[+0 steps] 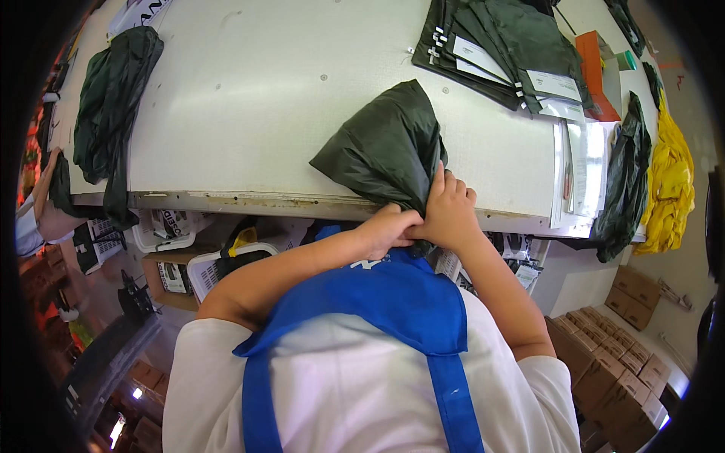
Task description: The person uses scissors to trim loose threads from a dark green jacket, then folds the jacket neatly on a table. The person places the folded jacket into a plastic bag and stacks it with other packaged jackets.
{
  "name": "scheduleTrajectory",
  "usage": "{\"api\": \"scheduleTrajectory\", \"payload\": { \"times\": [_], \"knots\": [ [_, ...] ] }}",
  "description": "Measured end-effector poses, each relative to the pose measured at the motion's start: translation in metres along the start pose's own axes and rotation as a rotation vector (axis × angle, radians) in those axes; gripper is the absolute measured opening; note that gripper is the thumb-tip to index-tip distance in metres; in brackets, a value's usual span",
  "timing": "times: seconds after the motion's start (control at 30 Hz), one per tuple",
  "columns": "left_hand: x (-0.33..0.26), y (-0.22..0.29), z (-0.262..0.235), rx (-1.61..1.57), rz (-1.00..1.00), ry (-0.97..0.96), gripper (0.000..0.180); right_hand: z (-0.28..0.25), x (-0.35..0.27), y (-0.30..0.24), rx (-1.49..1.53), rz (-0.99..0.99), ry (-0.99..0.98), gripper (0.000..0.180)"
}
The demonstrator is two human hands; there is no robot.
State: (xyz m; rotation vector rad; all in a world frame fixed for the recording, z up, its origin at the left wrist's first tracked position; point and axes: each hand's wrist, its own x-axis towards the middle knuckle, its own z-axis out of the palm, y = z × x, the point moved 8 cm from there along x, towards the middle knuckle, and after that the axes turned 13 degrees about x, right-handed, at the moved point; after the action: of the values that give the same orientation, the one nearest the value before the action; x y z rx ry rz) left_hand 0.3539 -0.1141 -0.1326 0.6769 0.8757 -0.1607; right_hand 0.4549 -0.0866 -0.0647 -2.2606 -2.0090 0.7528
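A dark green, shiny fabric piece (385, 143) lies bunched over the front edge of the white table, spread wide at its far end and gathered narrow toward me. My left hand (389, 229) grips its gathered end just off the table edge, fingers curled. Beside it, my right hand (451, 208) is closed round the same gathered fabric, thumb side up along its right edge. The two hands touch or nearly touch. What lies inside the folds is hidden.
Dark green fabric hangs over the table (249, 98) at left (113, 106). Flat dark packages (521, 53) with white labels, an orange box (596, 75) and yellow fabric (668, 181) lie right. White baskets (226, 264) sit below; cartons (612, 362) stand lower right. Another person's arm (49, 196) shows far left.
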Motion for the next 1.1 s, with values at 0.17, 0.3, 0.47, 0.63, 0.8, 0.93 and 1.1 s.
{"api": "scheduleTrajectory", "payload": {
  "times": [0.17, 0.3, 0.47, 0.63, 0.8, 0.93, 1.1],
  "knots": [
    [-0.051, 0.053, -0.007, 0.769, 0.192, -0.076, 0.039, -0.003, 0.010, 0.036, 0.227, 0.085, -0.069, 0.100],
    [-0.086, 0.149, -0.124, 0.743, 0.659, 0.714, 0.034, -0.024, -0.001, 0.026, 0.354, -0.073, -0.142, 0.081],
    [-0.019, 0.112, -0.125, 0.388, 0.417, 0.208, 0.042, -0.037, -0.025, 0.009, 0.474, -0.171, -0.269, 0.081],
    [0.061, 0.189, -0.107, 0.322, 0.530, 0.227, 0.048, -0.019, -0.043, 0.061, 0.726, 0.169, -0.156, 0.085],
    [0.147, 0.282, -0.150, 0.930, 0.532, 1.143, 0.037, -0.020, -0.063, 0.095, 0.816, 0.353, -0.027, 0.083],
    [0.173, 0.283, -0.145, 0.823, 0.426, 0.819, 0.020, -0.020, -0.073, 0.113, 0.967, 0.371, 0.127, 0.080],
    [0.091, 0.222, -0.172, 0.538, 0.486, 0.783, 0.018, -0.032, -0.074, 0.139, 1.289, 0.394, 0.328, 0.071]
  ]
}}
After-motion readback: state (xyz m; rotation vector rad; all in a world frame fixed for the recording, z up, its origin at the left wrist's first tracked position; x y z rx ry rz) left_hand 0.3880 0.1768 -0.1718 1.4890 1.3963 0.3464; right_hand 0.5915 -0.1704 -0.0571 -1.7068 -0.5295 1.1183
